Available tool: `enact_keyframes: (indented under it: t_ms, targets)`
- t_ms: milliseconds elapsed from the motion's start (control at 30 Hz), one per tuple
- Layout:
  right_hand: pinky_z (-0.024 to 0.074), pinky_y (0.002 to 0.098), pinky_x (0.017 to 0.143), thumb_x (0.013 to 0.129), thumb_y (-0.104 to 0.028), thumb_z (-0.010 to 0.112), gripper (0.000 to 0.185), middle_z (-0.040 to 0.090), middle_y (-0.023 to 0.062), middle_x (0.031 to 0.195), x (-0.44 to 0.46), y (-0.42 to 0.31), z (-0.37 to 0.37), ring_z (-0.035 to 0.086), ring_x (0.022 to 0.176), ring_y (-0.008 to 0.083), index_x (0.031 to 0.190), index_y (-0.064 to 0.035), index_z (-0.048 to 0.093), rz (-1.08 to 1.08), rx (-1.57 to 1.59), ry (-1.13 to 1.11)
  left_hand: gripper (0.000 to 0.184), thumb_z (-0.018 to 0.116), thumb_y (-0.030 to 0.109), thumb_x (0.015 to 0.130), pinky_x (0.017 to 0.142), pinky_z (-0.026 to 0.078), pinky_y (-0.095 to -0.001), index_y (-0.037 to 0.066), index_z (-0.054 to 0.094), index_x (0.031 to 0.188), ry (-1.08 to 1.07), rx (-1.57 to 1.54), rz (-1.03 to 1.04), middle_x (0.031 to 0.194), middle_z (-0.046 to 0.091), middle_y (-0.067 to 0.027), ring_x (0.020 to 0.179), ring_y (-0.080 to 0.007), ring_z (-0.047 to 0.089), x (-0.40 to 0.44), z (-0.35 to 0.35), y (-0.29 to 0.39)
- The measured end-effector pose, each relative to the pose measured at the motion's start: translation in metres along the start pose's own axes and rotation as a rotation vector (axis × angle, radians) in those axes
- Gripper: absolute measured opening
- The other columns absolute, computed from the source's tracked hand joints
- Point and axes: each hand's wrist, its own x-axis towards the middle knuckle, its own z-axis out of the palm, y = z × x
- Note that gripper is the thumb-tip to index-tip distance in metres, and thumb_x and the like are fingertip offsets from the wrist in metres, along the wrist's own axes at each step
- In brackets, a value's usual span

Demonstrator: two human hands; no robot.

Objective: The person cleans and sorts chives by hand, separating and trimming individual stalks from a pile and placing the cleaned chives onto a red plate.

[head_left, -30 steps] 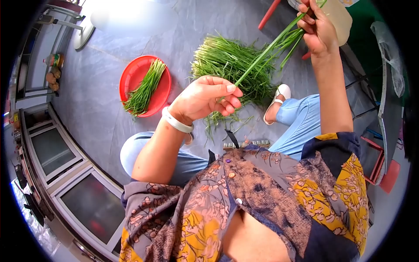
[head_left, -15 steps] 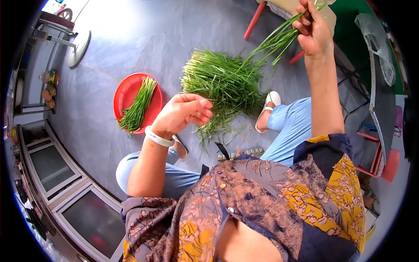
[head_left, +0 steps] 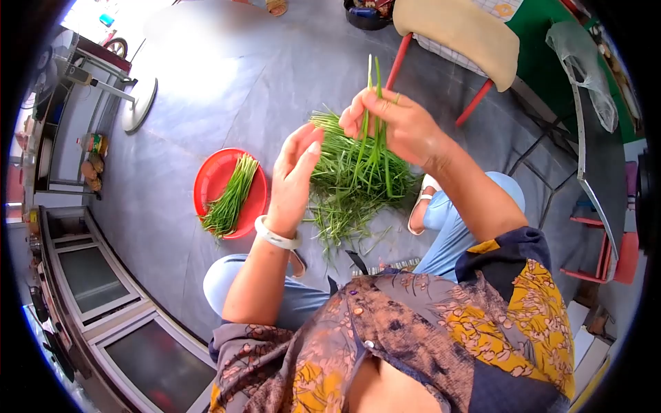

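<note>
A few green chive stalks are gripped in my right hand, white ends up and leaves hanging down. My left hand, with a pale bangle on the wrist, is raised to the left of them, fingers stretched up and apart, holding nothing I can see. Below both hands a large pile of chives lies on the floor, with loose bits scattered on its near side. A neat bunch of chives rests in a red basin left of my left hand.
A chair with red legs stands beyond the pile at the right. Glass-fronted cabinets line the left side, and a round stand base is at far left. A plastic bag hangs at the right.
My right hand has come down and inward from the upper right, bringing the chives over the pile. My left hand has risen slightly and its fingers now point upward.
</note>
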Motion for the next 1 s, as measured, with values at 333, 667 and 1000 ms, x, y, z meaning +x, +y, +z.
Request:
enact_keyframes:
  t_ms: [333,667,1000]
  targets:
    - [0.0465,0.0257,0.073,0.100,-0.025,0.048,0.022,0.058,0.0018,0.087,-0.006,0.038,0.017,0.054,0.080,0.0096,0.103,-0.0053,0.057,0.019,-0.403,0.024,0.038,0.052,0.024,0.099,0.066,0.047,-0.0254,0.010,0.041,0.133,-0.292,-0.413,-0.438,0.121,0.056,-0.0028,0.105,-0.0150,0.061,-0.012,0.033,-0.002]
    - [0.0426,0.0307,0.089,0.100,-0.036,0.048,0.041,0.059,0.0091,0.111,0.005,0.029,-0.008,0.053,0.100,0.0128,0.121,-0.0019,0.055,0.075,-0.350,-0.038,0.028,0.051,0.025,0.100,0.062,0.048,-0.0255,0.001,0.061,0.107,-0.395,-0.129,-0.605,0.082,0.064,-0.0060,0.069,-0.0134,0.061,-0.017,0.020,0.006]
    - [0.0356,0.0345,0.106,0.099,-0.051,0.041,0.062,0.061,0.0141,0.123,0.007,0.006,-0.018,0.053,0.119,0.0210,0.130,0.0014,0.053,0.027,-0.566,-0.353,0.023,0.051,0.021,0.099,0.068,0.050,-0.0297,0.000,0.061,0.099,-0.440,-0.097,-0.656,0.082,0.064,-0.0084,0.073,-0.0183,0.063,-0.022,0.024,0.004]
